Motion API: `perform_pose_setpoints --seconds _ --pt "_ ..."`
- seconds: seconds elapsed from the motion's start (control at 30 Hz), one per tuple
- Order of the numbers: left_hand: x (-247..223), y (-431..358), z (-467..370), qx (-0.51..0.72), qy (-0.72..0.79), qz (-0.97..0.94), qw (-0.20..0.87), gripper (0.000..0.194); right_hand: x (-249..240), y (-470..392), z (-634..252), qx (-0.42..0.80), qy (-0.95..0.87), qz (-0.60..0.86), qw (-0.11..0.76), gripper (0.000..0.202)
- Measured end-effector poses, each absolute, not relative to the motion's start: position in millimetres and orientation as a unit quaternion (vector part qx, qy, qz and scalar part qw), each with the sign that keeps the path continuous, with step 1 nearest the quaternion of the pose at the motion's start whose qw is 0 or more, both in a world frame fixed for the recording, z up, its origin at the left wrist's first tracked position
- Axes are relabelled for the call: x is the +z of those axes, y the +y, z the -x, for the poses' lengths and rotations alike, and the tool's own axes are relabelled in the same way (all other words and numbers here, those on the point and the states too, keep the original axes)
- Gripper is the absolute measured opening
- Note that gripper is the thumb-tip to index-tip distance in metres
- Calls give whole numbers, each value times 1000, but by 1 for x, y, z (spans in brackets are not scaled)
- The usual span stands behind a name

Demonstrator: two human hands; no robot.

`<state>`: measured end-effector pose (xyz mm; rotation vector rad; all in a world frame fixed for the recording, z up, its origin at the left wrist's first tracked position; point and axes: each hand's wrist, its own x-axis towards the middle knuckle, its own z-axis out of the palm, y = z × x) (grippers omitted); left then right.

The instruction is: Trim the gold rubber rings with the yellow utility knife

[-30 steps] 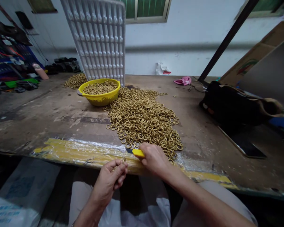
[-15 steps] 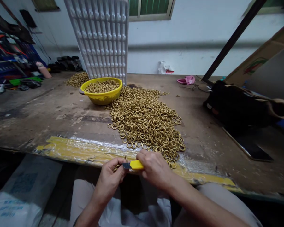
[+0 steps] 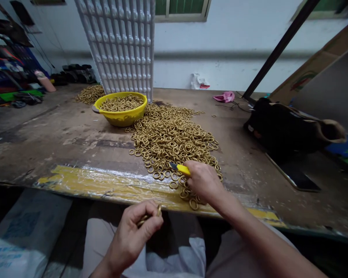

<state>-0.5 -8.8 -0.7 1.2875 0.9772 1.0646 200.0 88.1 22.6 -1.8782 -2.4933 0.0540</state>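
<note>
My left grip [image 3: 135,229] pinches brass-coloured rings [image 3: 159,211]; my right grip [image 3: 205,179] clasps a yellow utility knife [image 3: 183,170] over the ring pile [image 3: 171,135] on the desk [image 3: 66,131]. I'd expect light, rigid, slick rings, best held across the rim.

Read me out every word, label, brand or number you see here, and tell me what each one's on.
None can be read with certainty.
White sack, lower left: blue printed lines and a dark blue square, too blurred to read.
Cardboard, right: a red and green printed mark, no legible letters.
Yellow-handled utility knife and gold-coloured rings: no lettering visible.
</note>
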Motion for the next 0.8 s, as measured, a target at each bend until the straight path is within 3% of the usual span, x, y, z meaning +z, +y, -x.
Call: perform_pose_setpoints --seconds 0.1,0.23,0.43,0.5,0.63,0.8 --pt "-12 -4 2 493 399 -433 640 31 15 83 -193 59 -822 567 4 12" --pt "-24 2 7 526 369 -303 703 14 -1 75 -175 55 -851 522 -28 20" --pt "-30 8 5 488 381 -234 749 25 -1 84 -172 88 -851 518 -6 21" --pt "-32 12 1 479 424 -232 733 25 3 84 -175 159 -835 524 55 11" --pt "-29 15 -6 478 411 -227 742 25 10 79 -178 464 -736 444 213 14" --pt "-22 14 -8 489 331 -209 779 16 16 71 -174 651 -594 401 249 16"
